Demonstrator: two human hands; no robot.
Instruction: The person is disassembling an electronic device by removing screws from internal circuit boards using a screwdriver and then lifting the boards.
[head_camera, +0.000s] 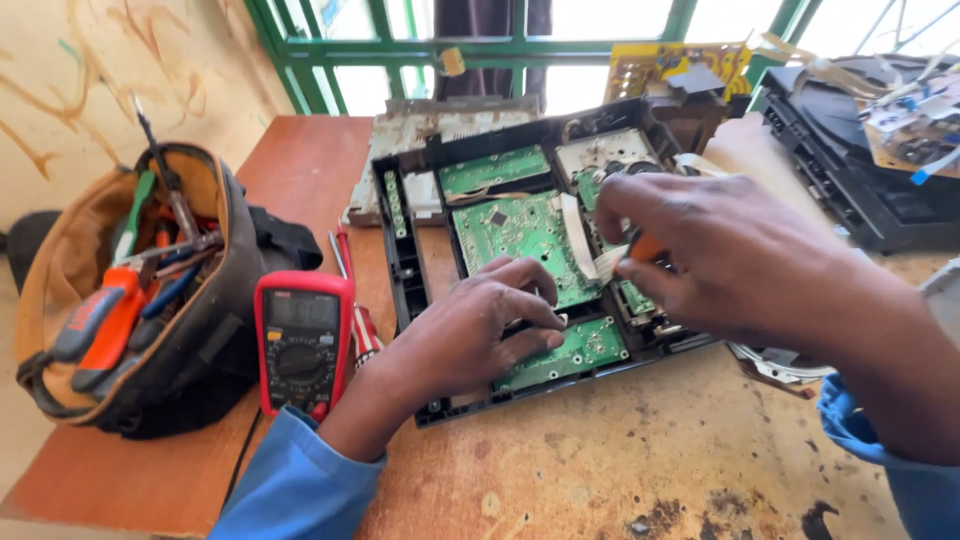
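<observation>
An opened black device chassis (405, 255) lies on the wooden table, with green circuit boards (515, 225) inside. My left hand (470, 325) rests on the near edge of the boards, its fingers curled on the lower green board (585, 348). Above the right side of the chassis, my right hand (720, 250) grips a small orange-handled tool (645, 247), next to a white flat ribbon cable (575, 235). The tool's tip is hidden by my fingers.
A red multimeter (302, 342) lies left of the chassis, with a red-handled screwdriver (352, 295) beside it. A brown tool bag (125, 290) full of hand tools stands at far left. Another black device (860, 150) and a yellow board (680, 65) sit at back right.
</observation>
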